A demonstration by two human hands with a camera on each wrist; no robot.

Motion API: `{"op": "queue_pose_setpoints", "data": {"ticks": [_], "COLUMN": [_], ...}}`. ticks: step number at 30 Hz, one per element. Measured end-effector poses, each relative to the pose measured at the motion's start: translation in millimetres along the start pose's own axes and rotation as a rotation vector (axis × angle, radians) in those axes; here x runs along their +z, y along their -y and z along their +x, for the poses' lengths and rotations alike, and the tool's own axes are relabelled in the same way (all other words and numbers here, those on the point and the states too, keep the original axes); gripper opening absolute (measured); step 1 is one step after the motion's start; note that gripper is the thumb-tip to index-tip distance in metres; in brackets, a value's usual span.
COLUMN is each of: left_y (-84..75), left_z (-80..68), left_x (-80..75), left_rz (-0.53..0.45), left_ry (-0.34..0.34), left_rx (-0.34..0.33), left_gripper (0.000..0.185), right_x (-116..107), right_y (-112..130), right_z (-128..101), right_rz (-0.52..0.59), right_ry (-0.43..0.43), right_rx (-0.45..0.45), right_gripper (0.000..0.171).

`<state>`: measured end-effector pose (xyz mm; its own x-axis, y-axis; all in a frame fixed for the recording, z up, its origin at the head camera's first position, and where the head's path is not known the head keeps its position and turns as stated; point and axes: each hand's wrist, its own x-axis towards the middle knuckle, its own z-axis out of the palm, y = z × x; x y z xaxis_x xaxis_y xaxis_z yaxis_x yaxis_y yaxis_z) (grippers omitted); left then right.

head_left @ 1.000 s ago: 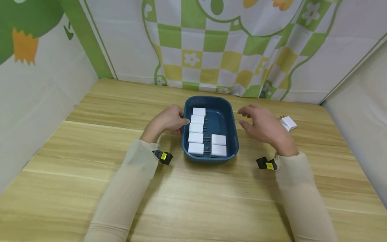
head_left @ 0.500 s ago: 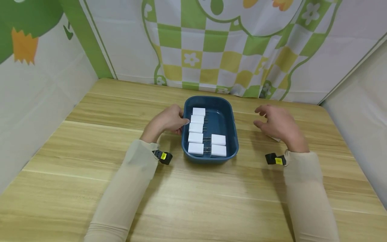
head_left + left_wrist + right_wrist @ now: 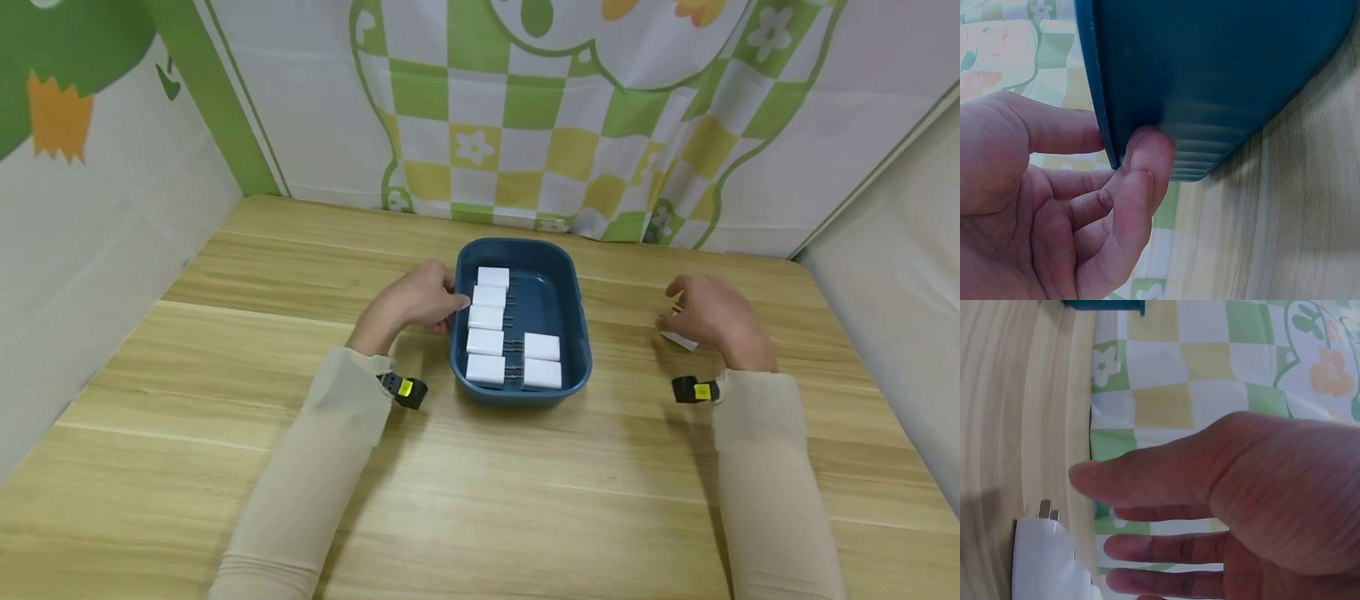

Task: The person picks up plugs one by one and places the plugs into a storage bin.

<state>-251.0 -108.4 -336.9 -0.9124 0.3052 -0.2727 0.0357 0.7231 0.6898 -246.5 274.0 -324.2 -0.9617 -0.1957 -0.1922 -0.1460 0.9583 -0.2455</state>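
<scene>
My left hand (image 3: 420, 296) pinches the left rim of a dark blue plastic bin (image 3: 545, 304), thumb over the rim and fingers against the outer wall (image 3: 1210, 69). Several white plug chargers lie in the bin: a left column of chargers (image 3: 486, 317) with prongs pointing right, and two chargers (image 3: 542, 346) at the near right with prongs pointing left. Over the table to the right, my right hand (image 3: 716, 317) hovers, thumb and fingers apart, holding nothing. Just by its fingertips lies a white charger (image 3: 1041, 562), prongs up in the right wrist view; the hand partly hides it in the head view.
The wooden table (image 3: 480, 500) runs beneath everything. Behind it hangs a green, yellow and white checked curtain (image 3: 517, 150), close to the table's back edge. Pale walls (image 3: 900, 250) stand at both sides. Each wrist carries a small black camera (image 3: 684, 390).
My right hand has moved from beside the bin's right rim rightward to the chargers on the table, now covering most of them. My left hand and the bin have stayed put.
</scene>
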Motion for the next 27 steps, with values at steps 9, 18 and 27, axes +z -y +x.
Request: {"op": "queue_pose_setpoints", "data": {"ticks": [9, 18, 27], "left_y": [-1.1, -0.8, -1.1], "left_z": [-0.6, 0.0, 0.3], "left_x": [0.1, -0.5, -0.3], "left_rz": [0.010, 0.012, 0.003], "left_ry": [0.002, -0.002, 0.002], "left_rx": [0.002, 0.006, -0.001], "left_gripper": [0.025, 0.025, 0.026], "right_x": [4, 4, 5], "right_y": [-6, -10, -14], "right_z": [3, 2, 1], "right_rz": [-0.001, 0.030, 0.055], "right_ry": [0.082, 0.106, 0.125], "right_rx": [0.059, 0.054, 0.083], "right_gripper": [0.060, 0.061, 0.060]}}
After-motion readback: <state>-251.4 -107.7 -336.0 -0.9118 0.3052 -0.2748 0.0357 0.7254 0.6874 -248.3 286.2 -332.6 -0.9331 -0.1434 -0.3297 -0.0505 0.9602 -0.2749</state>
